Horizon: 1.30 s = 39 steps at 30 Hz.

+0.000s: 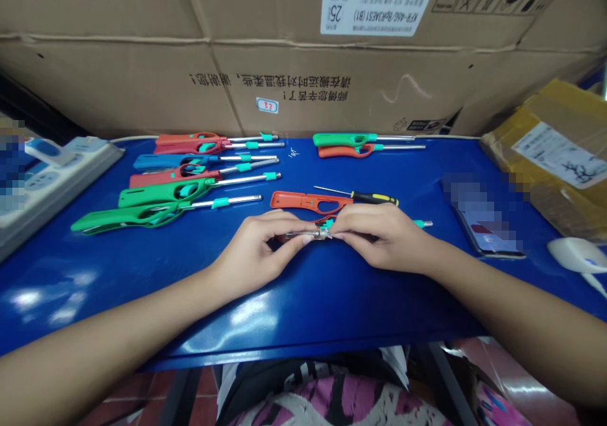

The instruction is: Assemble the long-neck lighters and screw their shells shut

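Above the front part of the blue table, my left hand (256,243) pinches a small, partly clear part with a metallic look (321,233) between thumb and fingers. My right hand (379,233) meets it from the other side, its fingertips closed at the part's right end. Fingers cover much of this piece. Just beyond them lies an orange lighter shell half (289,200). A black-and-yellow screwdriver (374,197) rests by the shell, its shaft pointing left. A metal lighter tube with a teal band (422,224) shows from behind my right hand.
Several long-nosed lighters (190,189) lie in a stack at the left. A green lighter (341,139) and an orange lighter (344,152) lie at the back. A phone (488,224), white device (576,255) and taped carton (554,160) sit right; a power strip (71,167) left.
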Available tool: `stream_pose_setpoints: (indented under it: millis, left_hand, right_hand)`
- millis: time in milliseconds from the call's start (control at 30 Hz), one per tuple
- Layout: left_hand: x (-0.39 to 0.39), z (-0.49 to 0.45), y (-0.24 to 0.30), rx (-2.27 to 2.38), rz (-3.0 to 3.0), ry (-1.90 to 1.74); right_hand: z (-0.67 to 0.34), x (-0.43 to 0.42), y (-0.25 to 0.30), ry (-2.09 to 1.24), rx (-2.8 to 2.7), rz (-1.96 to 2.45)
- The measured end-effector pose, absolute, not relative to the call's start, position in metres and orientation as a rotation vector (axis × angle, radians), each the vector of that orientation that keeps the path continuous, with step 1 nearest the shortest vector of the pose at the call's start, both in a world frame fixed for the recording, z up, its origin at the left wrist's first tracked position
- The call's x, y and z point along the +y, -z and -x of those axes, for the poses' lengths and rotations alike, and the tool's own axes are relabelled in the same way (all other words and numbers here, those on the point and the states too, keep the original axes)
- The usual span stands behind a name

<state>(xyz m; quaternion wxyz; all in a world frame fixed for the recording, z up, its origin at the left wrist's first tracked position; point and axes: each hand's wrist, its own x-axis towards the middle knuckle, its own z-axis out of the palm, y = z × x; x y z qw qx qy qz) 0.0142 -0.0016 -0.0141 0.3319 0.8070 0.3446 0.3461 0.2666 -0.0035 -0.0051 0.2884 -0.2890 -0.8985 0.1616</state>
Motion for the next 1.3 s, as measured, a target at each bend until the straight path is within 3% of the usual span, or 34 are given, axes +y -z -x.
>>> stream_pose_setpoints:
  millis: [300, 833, 1300]
  left_hand:
    - [0.006, -0.011, 0.010, 0.864, -2.367, -0.968]
    - [0.017, 0.000, 0.004, 0.756, -2.618, -0.712]
    - [0.019, -0.003, 0.007, 0.819, -2.451, -0.751]
  right_hand:
    - [-0.266, 0.000, 0.006, -0.376, -2.353, 0.962]
    - [-0.272, -0.001, -0.001, -0.212, -2.551, 1.167]
    - [-0.270, -0.001, -0.002, -0.237, -2.676, 0.825]
